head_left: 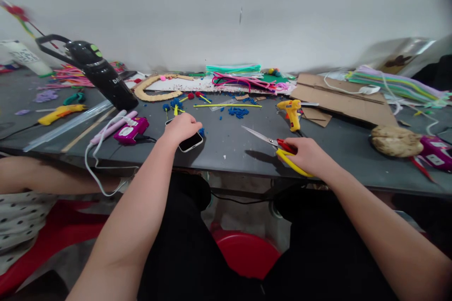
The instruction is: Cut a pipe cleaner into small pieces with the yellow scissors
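My right hand (304,153) is closed on scissors (259,134) with red and yellow handles, blades pointing left above the grey table. My left hand (184,128) is over a phone (191,143) lying on the table; its fingers point away and are partly hidden, so what they hold is unclear. Just beyond it are blue fuzzy pieces (176,102) with yellow stems. Blue clippings (238,112) and a long yellow stem (229,105) lie between the hands. A yellow glue gun (291,113) stands beyond the scissors.
A black bottle (106,80), a purple power adapter (132,130) with white cable and another glue gun (61,114) are at left. Cardboard (344,103) and pipe cleaners (395,85) lie at right. Another person's arm (52,176) is at far left.
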`<state>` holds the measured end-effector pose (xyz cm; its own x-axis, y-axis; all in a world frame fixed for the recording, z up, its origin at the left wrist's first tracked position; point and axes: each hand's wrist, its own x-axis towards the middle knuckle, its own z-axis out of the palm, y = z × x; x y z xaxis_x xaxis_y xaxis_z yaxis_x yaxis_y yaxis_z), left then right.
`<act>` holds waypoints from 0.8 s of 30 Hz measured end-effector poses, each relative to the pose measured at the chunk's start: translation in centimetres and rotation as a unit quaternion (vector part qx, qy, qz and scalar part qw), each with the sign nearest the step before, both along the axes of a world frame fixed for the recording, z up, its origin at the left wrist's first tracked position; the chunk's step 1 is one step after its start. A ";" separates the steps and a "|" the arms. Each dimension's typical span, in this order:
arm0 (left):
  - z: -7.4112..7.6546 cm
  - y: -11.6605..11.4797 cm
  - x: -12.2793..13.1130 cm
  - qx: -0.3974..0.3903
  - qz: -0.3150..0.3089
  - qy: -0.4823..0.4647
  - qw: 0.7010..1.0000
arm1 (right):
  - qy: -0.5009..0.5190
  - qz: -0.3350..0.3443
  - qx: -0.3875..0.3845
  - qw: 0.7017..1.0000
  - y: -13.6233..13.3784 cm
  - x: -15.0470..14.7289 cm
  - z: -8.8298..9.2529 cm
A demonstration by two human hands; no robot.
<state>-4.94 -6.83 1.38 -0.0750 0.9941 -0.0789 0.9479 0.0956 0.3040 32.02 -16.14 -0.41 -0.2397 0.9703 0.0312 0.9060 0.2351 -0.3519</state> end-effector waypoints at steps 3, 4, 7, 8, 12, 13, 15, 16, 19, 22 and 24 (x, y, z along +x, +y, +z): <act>-0.3 0.3 0.5 0.075 0.002 -0.042 0.996 | -0.005 -0.006 0.004 1.000 0.1 -0.1 0.0; -0.5 0.5 0.7 0.102 -0.012 -0.065 0.993 | -0.007 -0.014 0.006 1.000 0.1 -0.2 0.0; -1.4 1.3 1.7 0.159 -0.080 -0.128 0.976 | -0.013 -0.047 0.008 0.999 0.1 -0.5 0.1; -1.7 1.6 2.1 0.163 -0.100 -0.137 0.972 | -0.013 -0.056 0.004 0.998 0.1 -0.7 0.2; -2.5 2.6 3.9 0.139 -0.120 -0.106 0.977 | -0.048 -0.076 -0.023 0.996 0.0 -1.1 0.3; -2.6 2.9 4.3 0.132 -0.116 -0.090 0.980 | -0.061 -0.078 -0.031 0.995 0.0 -1.2 0.3; -2.8 3.2 5.0 0.120 -0.103 -0.056 0.986 | -0.079 -0.075 -0.043 0.993 0.1 -1.3 0.3; -2.8 3.4 5.3 0.116 -0.094 -0.041 0.988 | -0.081 -0.072 -0.048 0.993 0.1 -1.4 0.3; -3.1 4.0 5.9 0.104 -0.065 -0.016 0.992 | -0.067 -0.065 -0.042 0.995 0.0 -1.7 0.5; -3.4 4.4 6.3 0.091 -0.053 -0.009 0.994 | -0.056 -0.050 -0.029 0.997 -0.3 -2.1 0.6; -3.5 4.5 6.6 0.089 -0.052 -0.005 0.995 | -0.071 -0.045 -0.026 0.996 -0.4 -2.2 0.6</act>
